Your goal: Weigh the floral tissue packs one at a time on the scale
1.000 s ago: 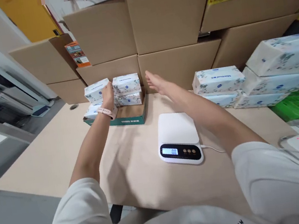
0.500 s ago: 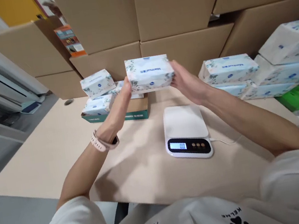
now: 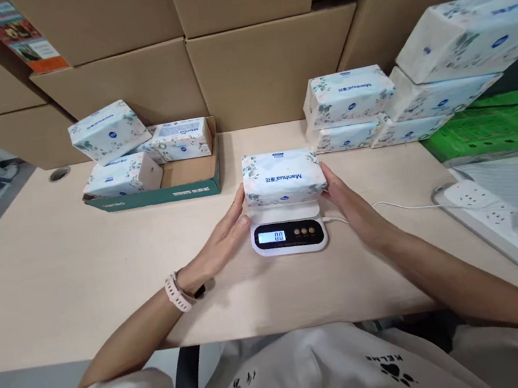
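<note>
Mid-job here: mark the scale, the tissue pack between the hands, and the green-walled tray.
Scale [image 3: 290,235]: head view, on the dark panel between display and buttons.
Tissue pack [image 3: 281,177]: head view, on its printed wrapping.
Tray [image 3: 151,198]: head view, on its green front wall.

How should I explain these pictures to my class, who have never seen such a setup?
There is no robot here: a camera worn on a person's head looks forward and down. The bare left hand and right hand hold a Manhua pack between them, over a white digital scale reading 0.0; whether pack and scale touch is hard to tell. On the table, a shallow green tray holding similar packs stands to the left, and stacked packs to the right. Cardboard boxes stand behind.
</note>
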The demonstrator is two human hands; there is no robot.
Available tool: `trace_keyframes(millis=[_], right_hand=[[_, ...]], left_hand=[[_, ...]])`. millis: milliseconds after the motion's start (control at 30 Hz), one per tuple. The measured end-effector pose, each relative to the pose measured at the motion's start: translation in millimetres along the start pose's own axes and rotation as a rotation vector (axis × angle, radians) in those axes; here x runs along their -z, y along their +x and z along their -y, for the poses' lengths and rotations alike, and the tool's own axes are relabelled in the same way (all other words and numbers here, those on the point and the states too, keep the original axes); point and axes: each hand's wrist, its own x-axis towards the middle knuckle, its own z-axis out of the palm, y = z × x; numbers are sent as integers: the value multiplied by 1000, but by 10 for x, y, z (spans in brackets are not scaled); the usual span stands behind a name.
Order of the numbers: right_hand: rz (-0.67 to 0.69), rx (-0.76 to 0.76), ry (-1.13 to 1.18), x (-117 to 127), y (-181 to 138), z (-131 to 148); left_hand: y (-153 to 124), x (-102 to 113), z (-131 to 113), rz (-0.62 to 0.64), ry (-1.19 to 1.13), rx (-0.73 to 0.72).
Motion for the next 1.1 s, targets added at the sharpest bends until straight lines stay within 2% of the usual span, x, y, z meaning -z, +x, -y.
trace_keyframes(millis=[67,133,200,333,600,1100], right_hand=[[-78,-8,26,-29,-99,-50],[-208,91,38,-48,-185,-96],[-268,187,46,-56,-235,-141],[-274,188,55,-40,-239,-216],[-273,110,76,-6,-242,-271],[-261,168,74,59,-239,-243]], left_hand=[[-70,-20,102,-49,-2,17],[-129,-44,218,-95,-49,11],[-159,-62,323,-126,-133,-24],[-169,-77,401,-119,-254,-82],[-204,-79,283,-77,-295,-71],[-208,-88,255,-40,-307,-44]])
